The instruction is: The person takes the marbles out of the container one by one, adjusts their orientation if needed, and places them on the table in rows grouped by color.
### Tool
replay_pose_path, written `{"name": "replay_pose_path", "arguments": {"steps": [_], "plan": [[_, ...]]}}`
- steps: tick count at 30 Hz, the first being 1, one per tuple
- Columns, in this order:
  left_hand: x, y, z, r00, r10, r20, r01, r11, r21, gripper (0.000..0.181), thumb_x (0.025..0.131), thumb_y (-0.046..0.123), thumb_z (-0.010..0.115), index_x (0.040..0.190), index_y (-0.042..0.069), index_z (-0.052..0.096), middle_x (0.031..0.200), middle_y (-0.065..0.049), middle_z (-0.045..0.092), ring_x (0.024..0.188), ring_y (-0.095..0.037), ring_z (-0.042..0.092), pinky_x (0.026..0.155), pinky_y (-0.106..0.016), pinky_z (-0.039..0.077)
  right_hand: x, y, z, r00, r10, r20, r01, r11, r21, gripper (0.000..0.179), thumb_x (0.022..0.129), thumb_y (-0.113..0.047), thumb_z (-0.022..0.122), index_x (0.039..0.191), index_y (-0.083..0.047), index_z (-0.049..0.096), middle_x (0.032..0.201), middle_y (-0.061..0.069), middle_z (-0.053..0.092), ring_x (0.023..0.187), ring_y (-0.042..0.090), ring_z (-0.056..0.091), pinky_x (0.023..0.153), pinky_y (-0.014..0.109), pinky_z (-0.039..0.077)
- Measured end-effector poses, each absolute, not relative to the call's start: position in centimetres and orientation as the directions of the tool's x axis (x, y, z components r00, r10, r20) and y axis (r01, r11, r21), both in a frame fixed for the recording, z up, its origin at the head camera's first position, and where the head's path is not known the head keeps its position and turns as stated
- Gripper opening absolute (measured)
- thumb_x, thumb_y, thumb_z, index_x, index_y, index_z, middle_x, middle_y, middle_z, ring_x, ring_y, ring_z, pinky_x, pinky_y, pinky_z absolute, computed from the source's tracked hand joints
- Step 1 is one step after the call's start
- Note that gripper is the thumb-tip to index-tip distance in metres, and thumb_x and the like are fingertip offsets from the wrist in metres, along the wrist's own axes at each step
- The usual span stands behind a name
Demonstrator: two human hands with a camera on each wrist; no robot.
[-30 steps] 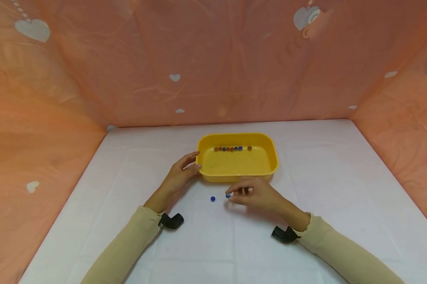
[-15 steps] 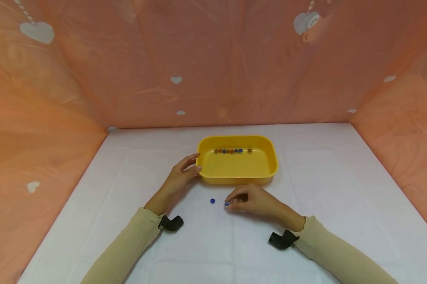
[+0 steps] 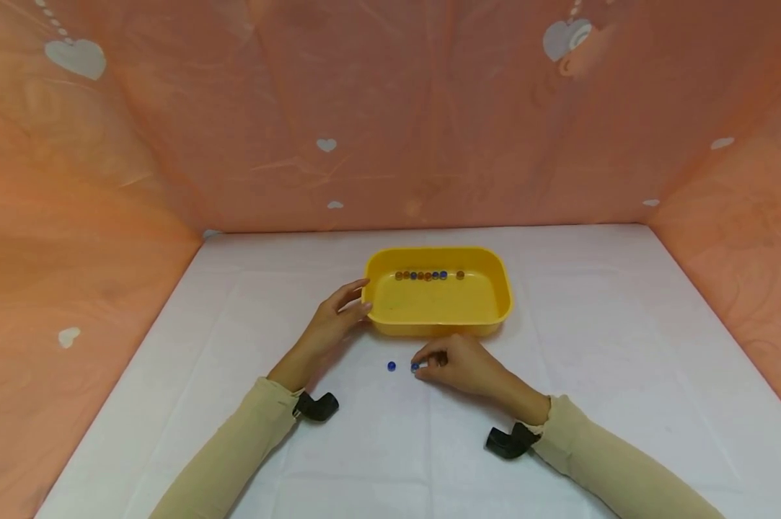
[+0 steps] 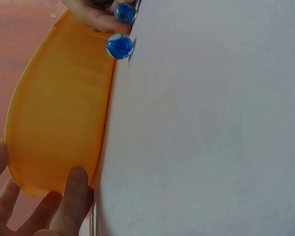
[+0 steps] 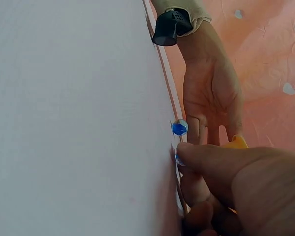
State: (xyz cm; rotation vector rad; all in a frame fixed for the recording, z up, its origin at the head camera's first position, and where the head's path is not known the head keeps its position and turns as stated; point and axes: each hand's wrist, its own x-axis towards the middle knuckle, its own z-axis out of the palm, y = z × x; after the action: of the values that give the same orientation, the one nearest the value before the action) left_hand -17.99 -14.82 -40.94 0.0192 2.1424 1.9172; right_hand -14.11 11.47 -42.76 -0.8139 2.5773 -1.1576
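My right hand [image 3: 464, 365] pinches a blue marble [image 3: 415, 367] between thumb and fingertips, low over the white cloth in front of the yellow tub [image 3: 437, 329]. A second blue marble [image 3: 391, 366] lies on the cloth just left of it; the left wrist view shows white swirls in this loose marble [image 4: 119, 46]. At the tub's left end rests my left hand [image 3: 328, 322], fingers spread and fairly straight against the rim and wall. In the right wrist view the thumb [image 5: 206, 160] covers most of the pinched marble.
Inside the tub, several amber, orange and blue marbles [image 3: 427, 276] form a row along the far side, one amber marble [image 3: 460, 274] apart at the right. Orange cloth walls [image 3: 396, 108] with hearts enclose the white table [image 3: 578, 324] at the back and sides.
My right hand has come down and slightly toward me from the tub's front rim, bringing the pinched marble level with the loose one. The left hand stays on the tub.
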Motion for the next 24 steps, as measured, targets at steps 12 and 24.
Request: {"name": "replay_pose_path", "arguments": {"steps": [12,24], "plan": [[-17.98,-15.0,-41.03,-0.966,0.197,-0.167,-0.143,0.13,0.981,0.054,0.099,0.02,0.062,0.15,0.022,0.044,0.156,-0.009,0.039,0.125,-0.026,0.057,0.109,-0.039,0.049,-14.04,11.25,-42.57,-0.831,-0.554,0.038,-0.409,0.563,-0.718,0.016,0.085,-0.025,0.079,0.1,-0.022,0.078,0.071,-0.015,0.062,0.066,0.003,0.053,0.058,0.019,0.047],[-17.99,-15.03,-41.13,-0.966,0.204,-0.16,-0.135,0.132,0.982,0.054,0.1,0.019,0.06,0.151,0.021,0.042,0.156,-0.01,0.039,0.119,-0.024,0.061,0.105,-0.037,0.052,-13.92,11.24,-42.27,-0.824,-0.565,0.043,-0.428,0.57,-0.702,0.018,0.085,-0.027,0.08,0.102,-0.021,0.078,0.069,-0.015,0.059,0.065,0.002,0.051,0.059,0.018,0.045]]}}
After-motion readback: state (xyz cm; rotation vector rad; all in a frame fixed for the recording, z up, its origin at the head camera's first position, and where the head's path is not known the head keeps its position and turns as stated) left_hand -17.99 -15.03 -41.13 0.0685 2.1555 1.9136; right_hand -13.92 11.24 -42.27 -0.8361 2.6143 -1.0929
